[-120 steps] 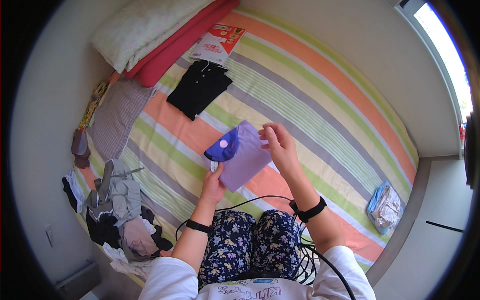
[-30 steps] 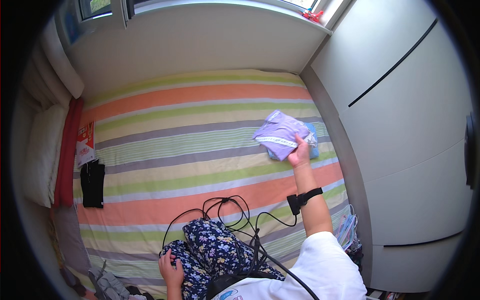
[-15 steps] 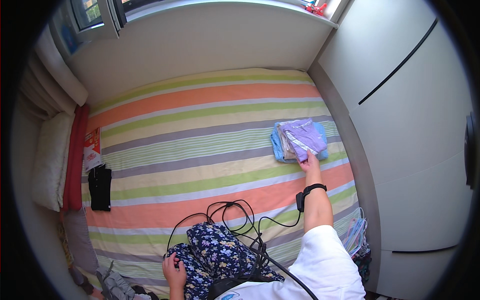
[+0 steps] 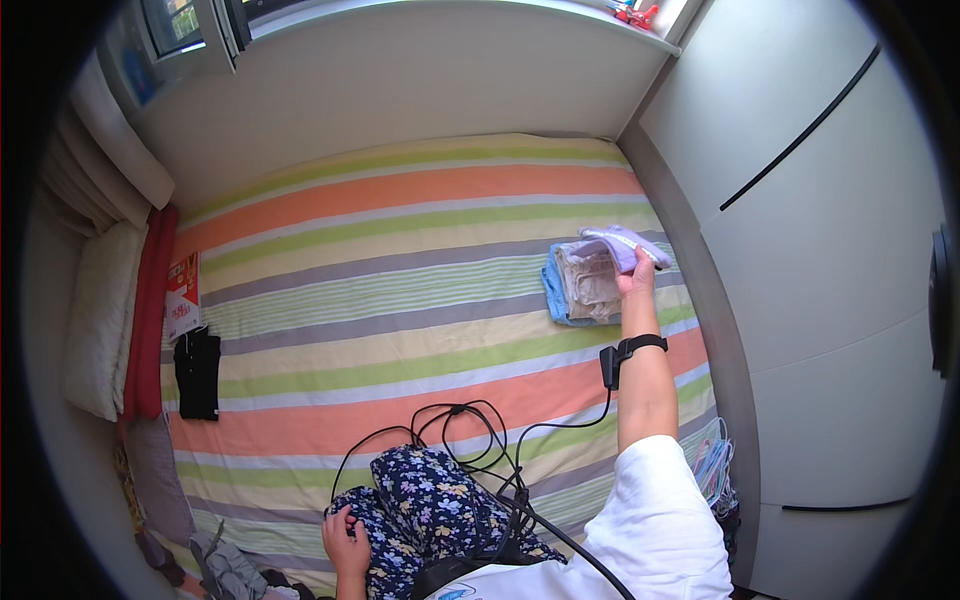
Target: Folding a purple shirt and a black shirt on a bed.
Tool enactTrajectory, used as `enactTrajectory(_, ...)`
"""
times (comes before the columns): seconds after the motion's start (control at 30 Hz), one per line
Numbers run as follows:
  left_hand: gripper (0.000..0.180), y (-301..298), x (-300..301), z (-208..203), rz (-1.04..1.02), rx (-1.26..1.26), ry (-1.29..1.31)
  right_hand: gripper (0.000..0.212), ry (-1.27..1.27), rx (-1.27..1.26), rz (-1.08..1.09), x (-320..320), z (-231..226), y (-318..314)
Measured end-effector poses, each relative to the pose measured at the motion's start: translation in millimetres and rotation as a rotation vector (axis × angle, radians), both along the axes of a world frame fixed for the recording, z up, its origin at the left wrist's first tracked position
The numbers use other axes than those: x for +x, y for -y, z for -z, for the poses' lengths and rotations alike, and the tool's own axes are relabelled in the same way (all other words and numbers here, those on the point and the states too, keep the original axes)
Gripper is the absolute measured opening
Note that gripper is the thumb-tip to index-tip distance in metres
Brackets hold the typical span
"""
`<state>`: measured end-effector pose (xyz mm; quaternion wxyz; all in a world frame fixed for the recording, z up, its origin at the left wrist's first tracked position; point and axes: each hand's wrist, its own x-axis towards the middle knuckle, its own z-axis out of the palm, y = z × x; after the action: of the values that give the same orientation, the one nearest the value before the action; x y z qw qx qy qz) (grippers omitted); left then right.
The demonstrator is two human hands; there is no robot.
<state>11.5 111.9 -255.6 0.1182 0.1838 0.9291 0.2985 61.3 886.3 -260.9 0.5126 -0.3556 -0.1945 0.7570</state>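
Observation:
My right hand [image 4: 637,272] is closed on the edge of a folded lilac garment [image 4: 612,240] with a pale printed band, and holds it up over the far right part of the bed. Beneath it lies a small stack: a folded pale beige-pink garment [image 4: 592,290] on top of a light blue folded cloth [image 4: 553,290]. My thumb is on the lilac cloth; the other fingers are partly hidden. At the lower left, my left hand [image 4: 347,540] rests on the dark floral fabric [image 4: 430,500] over my legs, its fingers loosely bent and holding nothing.
A striped sheet [image 4: 400,330] covers the bed. Black cable [image 4: 457,410] loops near my legs and runs to my right wrist strap [image 4: 640,345]. Folded black clothing [image 4: 198,375] and a red-white booklet [image 4: 184,300] lie left. Hangers [image 4: 714,465] stand beside the wardrobe [image 4: 830,300].
My right hand has lifted the lilac garment off the stack and moved it away and slightly right, baring the beige-pink garment. My left hand stays on my leg.

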Motion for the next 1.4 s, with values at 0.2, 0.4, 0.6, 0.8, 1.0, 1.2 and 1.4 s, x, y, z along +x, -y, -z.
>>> enactTrajectory(0.2, 0.036, -1, 0, -1, -0.003, -0.016, -0.006, 0.04, 0.053, -0.001, 0.082, 6, 46, 42)
enactTrajectory(0.4, 0.036, -2, -1, -2, -0.007, -0.018, 0.004, 0.052, 0.154, -0.147, 0.113, 23, 110, 75)
enactTrajectory(0.6, 0.032, -4, -4, -4, 0.006, -0.008, -0.041, 0.052, 0.315, -0.188, 0.065, 43, 127, 57)
enactTrajectory(0.8, 0.031, -2, -2, -9, -0.049, -0.01, -0.032, 0.056, 1.563, 0.713, -0.674, 75, 155, 149)
enactTrajectory(1.0, 0.029, 2, 3, -8, -0.075, 0.028, -0.054, 0.08, 1.743, 1.414, -0.984, 104, 166, 246)
enactTrajectory(1.2, 0.027, 12, 7, 7, -0.147, 0.194, -0.054, 0.051, 1.6, 1.298, -1.357, 90, 128, 207)
enactTrajectory(1.4, 0.03, 69, 25, 24, -0.614, 0.598, 0.035, 0.028, 1.289, 0.588, -1.427, 67, 110, 198)
